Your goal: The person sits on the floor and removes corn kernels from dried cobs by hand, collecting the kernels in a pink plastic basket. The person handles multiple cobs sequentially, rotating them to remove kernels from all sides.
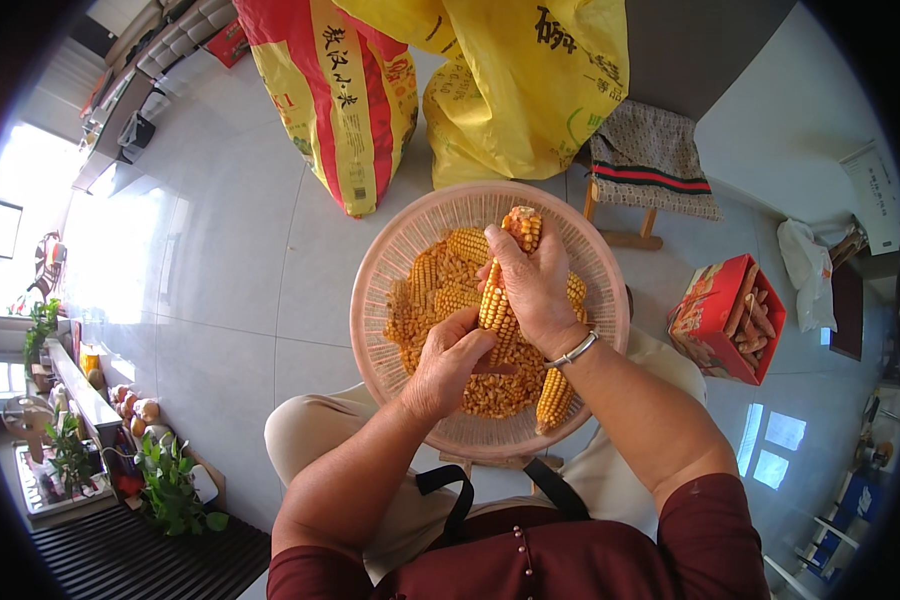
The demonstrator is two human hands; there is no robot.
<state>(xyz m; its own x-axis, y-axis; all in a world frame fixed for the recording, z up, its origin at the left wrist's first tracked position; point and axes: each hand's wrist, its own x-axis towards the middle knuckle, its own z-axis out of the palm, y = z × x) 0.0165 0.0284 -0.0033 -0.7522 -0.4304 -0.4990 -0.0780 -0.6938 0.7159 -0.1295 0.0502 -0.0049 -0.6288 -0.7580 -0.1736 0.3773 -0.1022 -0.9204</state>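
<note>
Dried yellow corn on the cob (499, 307) is gripped in my right hand (536, 289), with the thumb across it. A broken end with some bare red patches sticks out above that hand; I cannot tell whether this belongs to the same cob or a second one. My left hand (450, 360) has its thumb and fingers on the lower end of the corn. Beneath both hands sits a round pink plastic basket (375, 375) holding loose corn kernels (499, 394) and several whole cobs. One cob (555, 401) leans near the basket's lower right wall.
Beyond the basket stand a red-and-yellow sack (345, 112) and a yellow plastic sack (495, 97), both printed. A cloth-covered wooden stool (649, 161) is at the upper right. A red box (709, 322) of bare cobs rests on the tiled floor (217, 262). Potted plants (169, 480) stand left.
</note>
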